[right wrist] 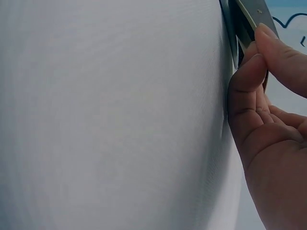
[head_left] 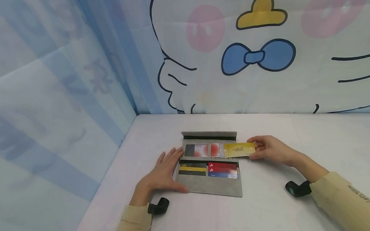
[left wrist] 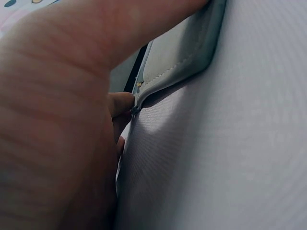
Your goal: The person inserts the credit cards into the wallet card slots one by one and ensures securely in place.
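A grey wallet (head_left: 214,188) lies unfolded on the white table, with cards in its slots. My right hand (head_left: 273,150) pinches the right end of a yellow card (head_left: 239,149), thumb below and fingers above. The card's left end overlaps the upper slot row, beside a red-and-white card (head_left: 215,150). My left hand (head_left: 163,174) is spread along the wallet's left side, fingertips at the upper row and thumb on the lower left edge. In the left wrist view the wallet's stitched edge (left wrist: 168,72) shows past the thumb.
The lower row holds a black-and-yellow card (head_left: 192,169) and a red-and-blue card (head_left: 223,170). A pale card with red circles (head_left: 201,150) sits in the upper left slot. Behind the table (head_left: 265,209) hangs a cloth (head_left: 265,90) with a cartoon print.
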`<state>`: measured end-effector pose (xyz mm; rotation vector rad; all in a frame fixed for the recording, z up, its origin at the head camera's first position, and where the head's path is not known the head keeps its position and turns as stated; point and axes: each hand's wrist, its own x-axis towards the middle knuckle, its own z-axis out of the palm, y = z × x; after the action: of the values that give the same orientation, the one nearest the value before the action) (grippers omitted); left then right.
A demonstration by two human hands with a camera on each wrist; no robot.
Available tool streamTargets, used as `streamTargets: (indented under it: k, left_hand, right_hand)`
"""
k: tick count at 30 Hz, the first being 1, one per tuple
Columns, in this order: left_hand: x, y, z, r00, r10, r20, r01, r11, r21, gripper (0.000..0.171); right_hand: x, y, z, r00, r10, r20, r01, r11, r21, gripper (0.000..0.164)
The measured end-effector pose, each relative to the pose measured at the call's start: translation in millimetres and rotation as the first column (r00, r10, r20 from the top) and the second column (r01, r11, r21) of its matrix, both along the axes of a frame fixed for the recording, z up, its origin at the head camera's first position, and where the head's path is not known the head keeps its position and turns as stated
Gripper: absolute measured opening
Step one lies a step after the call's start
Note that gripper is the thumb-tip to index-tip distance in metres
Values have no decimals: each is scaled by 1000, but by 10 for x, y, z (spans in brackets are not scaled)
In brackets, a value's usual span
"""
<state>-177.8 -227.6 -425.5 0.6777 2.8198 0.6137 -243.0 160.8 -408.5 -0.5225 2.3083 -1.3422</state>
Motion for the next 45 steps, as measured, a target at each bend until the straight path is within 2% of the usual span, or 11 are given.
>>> streamTargets:
  k: [5,11,24,32,39,45]
  left_hand:
    - [-2,-3,-9,1000,0,-4,0,1000,-1,122]
    - [-1,-11,-21,1000,-5,-13,5,1000,6,122]
    - [-8,-22,-27,1000,0,-13,0,1000,-15,123]
    - [-21,-11,-38,1000,-13,-14,13,1000,-18,122]
    - [-25,1,-15,1000,-10,-21,9,1000,-16,122]
    - [-7,-17,-8,1000,-6,-12,6,1000,-8,122]
  right_hand:
    - [-2,16,-11,1000,11,29,-9,998,-67,65]
    - [-19,-6,-58,1000,3,11,-2,998,-69,66]
    - [16,-151,10,993,-5,-114,14,997,74,65]
    - [43,-151,58,976,7,-219,33,984,178,62]
    - [46,-162,52,979,-16,-205,47,987,150,63]
    - [32,-198,20,987,-30,-157,50,991,123,66]
